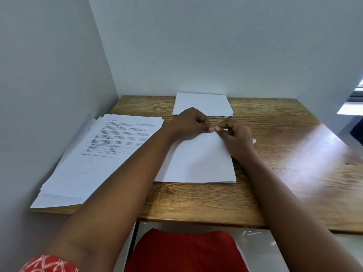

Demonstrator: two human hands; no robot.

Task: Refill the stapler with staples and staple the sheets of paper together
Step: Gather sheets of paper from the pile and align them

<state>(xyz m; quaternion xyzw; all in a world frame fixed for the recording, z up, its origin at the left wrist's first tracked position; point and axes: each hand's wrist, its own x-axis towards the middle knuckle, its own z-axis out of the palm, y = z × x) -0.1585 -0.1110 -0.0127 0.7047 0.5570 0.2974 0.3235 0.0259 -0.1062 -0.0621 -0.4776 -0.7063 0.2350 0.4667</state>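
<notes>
Desk (275, 173) first, since it was the biggest thing around: plain wood, shoved into a corner of the wall. Over on the left sat a messy stack of printed pages (102, 154), and a tidier blank pile (202, 104) sat at the back against the wall. Right in front of me lay the sheets of paper (198, 163) I was meant to staple, flat on the wood and squared up okay.

Both hands were at the far edge of those sheets. My left hand (188, 122) had its fingers curled in and pinching something tiny, my right hand (235, 138) did the same, thumbs nearly touching. Probably a strip of staples, but it was honestly too small to tell. No stapler anywhere in sight either.

Paper like that is light, floppy and slidey, so I figured pinching it near a corner, all layers together, was the way to go.
</notes>
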